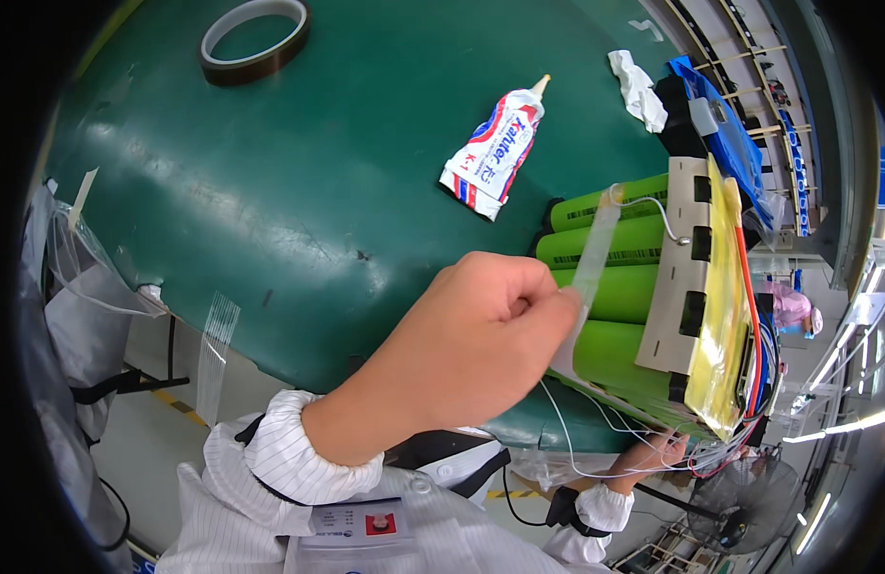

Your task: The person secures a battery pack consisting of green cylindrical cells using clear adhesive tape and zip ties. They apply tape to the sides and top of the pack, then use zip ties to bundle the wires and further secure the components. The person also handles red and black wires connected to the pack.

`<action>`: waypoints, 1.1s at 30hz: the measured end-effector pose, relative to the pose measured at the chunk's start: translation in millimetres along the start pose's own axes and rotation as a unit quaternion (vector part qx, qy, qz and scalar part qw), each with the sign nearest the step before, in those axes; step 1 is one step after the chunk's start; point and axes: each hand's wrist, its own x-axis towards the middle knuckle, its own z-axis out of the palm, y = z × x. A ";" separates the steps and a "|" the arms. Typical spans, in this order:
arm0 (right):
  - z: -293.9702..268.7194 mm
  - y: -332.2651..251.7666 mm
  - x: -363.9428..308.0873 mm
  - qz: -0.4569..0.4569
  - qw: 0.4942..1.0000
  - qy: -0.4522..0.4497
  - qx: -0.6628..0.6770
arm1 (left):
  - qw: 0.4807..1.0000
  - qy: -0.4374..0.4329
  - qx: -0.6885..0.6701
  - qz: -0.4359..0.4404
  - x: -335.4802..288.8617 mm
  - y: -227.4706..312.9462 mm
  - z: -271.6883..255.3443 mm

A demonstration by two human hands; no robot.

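My left hand (466, 349) is closed in a pinch on a strip of translucent tape (597, 251), which runs across the green cylindrical cells of a battery pack (619, 292). The pack has a pale slotted end board, yellow film on its right side, and a thin white wire (643, 201) taped over the cells. At its near lower corner, my right hand (655, 452) grips the pack among loose wires; its fingertips are partly hidden. A white tube of glue (497, 153) with a pointed nozzle lies on the green table (270, 191) beyond my left hand.
A roll of brown tape (255, 43) lies at the far left. Crumpled white paper (638, 91) and a blue bin-like object (724, 124) are beyond the pack. Clear tape strips (216, 354) hang from the near left table edge. A fan (743, 502) stands at lower right.
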 end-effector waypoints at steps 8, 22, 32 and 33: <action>-7.9 23.9 4.1 -0.023 0.999 0.004 0.024 | 0.999 -0.003 0.022 0.049 -1.5 -4.8 3.3; -3.3 12.7 7.0 -0.025 0.999 -0.003 0.031 | 0.999 -0.017 0.005 0.047 -8.1 -10.0 -4.0; 6.4 -50.9 0.1 0.047 0.997 -0.003 0.063 | 0.994 0.046 -0.014 0.096 -9.5 -15.3 -7.8; 8.9 -79.7 -1.5 0.092 0.994 -0.019 0.050 | 0.989 0.091 -0.009 0.114 -14.2 -22.6 -17.2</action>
